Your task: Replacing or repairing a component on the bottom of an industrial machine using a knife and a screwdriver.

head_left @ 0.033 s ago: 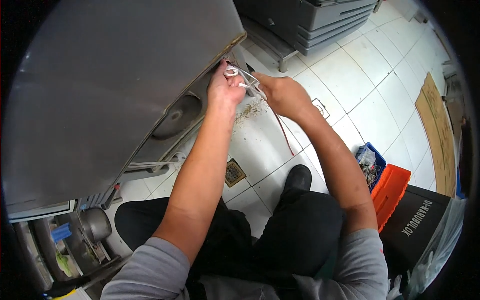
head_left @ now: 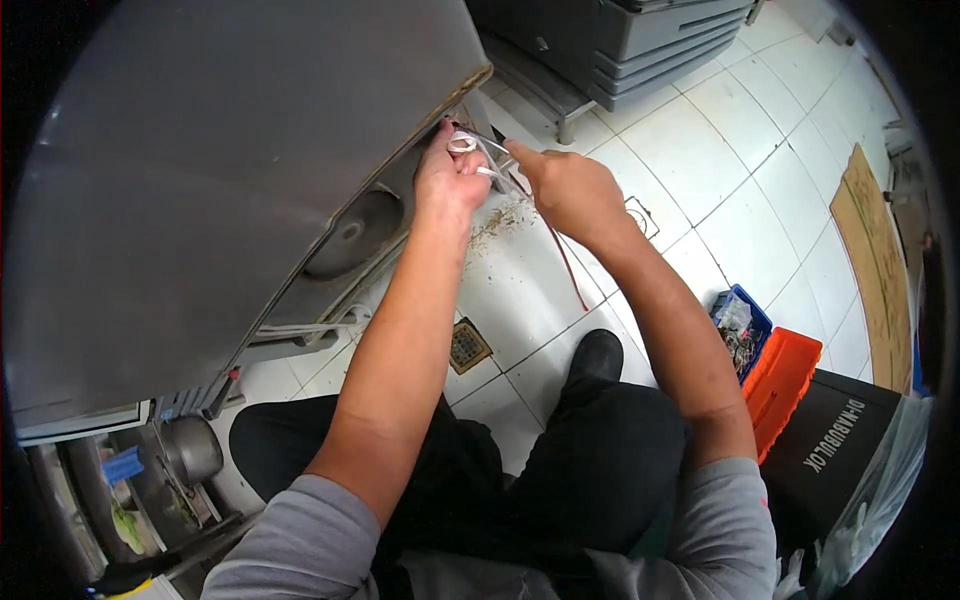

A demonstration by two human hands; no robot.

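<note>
My left hand (head_left: 452,178) is closed around a looped white cable (head_left: 462,142), at the lower corner of a large grey metal appliance (head_left: 240,180). Its fingertips reach up to the underside of that corner. My right hand (head_left: 575,190) is closed, with its index finger stretched along a slim tool with a thin metal shaft (head_left: 486,138), which looks like a screwdriver. The shaft points at my left fingertips; the handle is hidden in my palm. Below my right hand a reddish-brown wire (head_left: 568,262) hangs toward the floor.
Stacked grey crates (head_left: 665,50) stand on a low metal rack at the back. A blue box of small parts (head_left: 741,335), an orange tray (head_left: 785,385) and a black box (head_left: 835,430) sit at right. A floor drain (head_left: 468,346) lies between my feet and the appliance.
My right hand has shifted very slightly, its index finger now a little straighter along the shaft. My left hand and the cable look the same.
</note>
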